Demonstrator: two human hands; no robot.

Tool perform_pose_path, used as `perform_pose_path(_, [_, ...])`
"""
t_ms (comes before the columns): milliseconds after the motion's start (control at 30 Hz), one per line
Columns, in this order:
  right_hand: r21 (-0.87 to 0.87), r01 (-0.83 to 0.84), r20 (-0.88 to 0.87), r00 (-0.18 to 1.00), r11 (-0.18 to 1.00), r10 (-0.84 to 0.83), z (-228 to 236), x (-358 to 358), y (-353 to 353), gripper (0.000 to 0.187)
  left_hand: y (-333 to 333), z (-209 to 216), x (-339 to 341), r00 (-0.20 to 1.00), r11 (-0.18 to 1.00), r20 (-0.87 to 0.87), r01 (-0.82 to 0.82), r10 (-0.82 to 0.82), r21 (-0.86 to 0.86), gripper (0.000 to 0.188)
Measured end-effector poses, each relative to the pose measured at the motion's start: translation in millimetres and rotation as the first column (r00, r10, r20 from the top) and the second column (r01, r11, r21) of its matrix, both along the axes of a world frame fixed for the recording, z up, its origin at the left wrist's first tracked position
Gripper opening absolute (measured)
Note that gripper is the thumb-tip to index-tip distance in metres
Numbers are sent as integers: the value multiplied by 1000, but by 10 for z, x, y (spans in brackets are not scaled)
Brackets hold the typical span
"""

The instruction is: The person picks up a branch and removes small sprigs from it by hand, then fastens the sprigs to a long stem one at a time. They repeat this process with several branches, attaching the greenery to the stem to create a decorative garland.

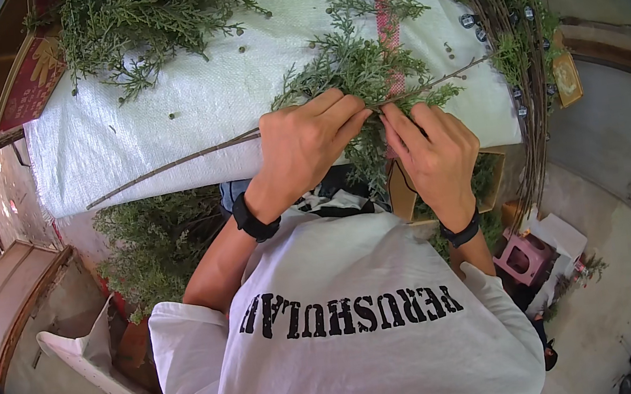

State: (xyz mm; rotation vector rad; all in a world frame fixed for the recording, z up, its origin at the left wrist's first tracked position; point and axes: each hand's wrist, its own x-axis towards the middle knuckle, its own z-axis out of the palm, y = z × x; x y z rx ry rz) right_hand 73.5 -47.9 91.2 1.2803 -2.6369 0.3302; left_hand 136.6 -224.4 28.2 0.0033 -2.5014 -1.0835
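A long, thin brown evergreen branch [176, 163] crosses the near part of the table, its bare stem reaching left and a thinner twig end pointing right. My left hand [311, 130] is closed around the stem, thumb and forefinger pinched. Close beside it, the fingertips of my right hand [432, 146] pinch together at the same branch; exactly what lies between them is partly hidden. Green scaly sprigs [349, 57] spread beyond my hands, over a pink woven strip [385, 16]. More greenery hangs below the table edge between my wrists.
White woven sheeting [215, 102] covers the table. A heap of cut evergreen [149, 20] lies far left beside a red-and-brown carton [29, 83]. Long-stemmed branches [528, 89] are bundled along the right edge. Below are an open cardboard box [492, 174] and a pink stool [525, 257].
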Motion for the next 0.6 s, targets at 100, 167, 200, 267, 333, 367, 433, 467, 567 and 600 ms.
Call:
perform_pose_path(100, [24,-16,-15,1000,1000,16,-6,13,-3,24,-4,3,0,1000,1000,19,9,-9,1,13])
perform_pose_path(167, [34,-16,-18,1000,999,17,-15,17,-3,24,-11,12,9,1000,1000,22,9,-9,-12,12])
perform_pose_path(200, [42,-27,-21,999,999,27,-20,15,-4,24,-15,18,14,999,1000,40,17,-16,-24,10])
perform_pose_path(267, [58,-36,-21,999,998,37,-33,10,-6,24,-19,26,18,998,999,61,28,-26,-36,9])
perform_pose_path(333, [40,-41,-13,999,998,42,-52,1,-10,24,-21,28,13,997,999,67,28,-26,-37,9])
perform_pose_path(367, [20,-40,-4,999,999,41,-61,-3,-13,24,-22,28,12,996,999,85,32,-29,-34,9])
perform_pose_path(433, [-2,-45,4,999,999,45,-79,-7,-15,24,-23,29,13,997,999,73,24,-20,-43,9])
perform_pose_path(467, [-9,-39,13,999,999,39,-88,-7,-15,23,-23,29,14,997,998,76,24,-21,-49,9])
perform_pose_path(567, [-21,-18,39,999,1000,19,-113,-6,-13,23,-25,27,15,996,998,85,30,-25,-52,9])
perform_pose_path(600, [-32,-17,37,999,999,18,-120,-7,-12,23,-25,25,12,996,998,88,33,-29,-50,9])
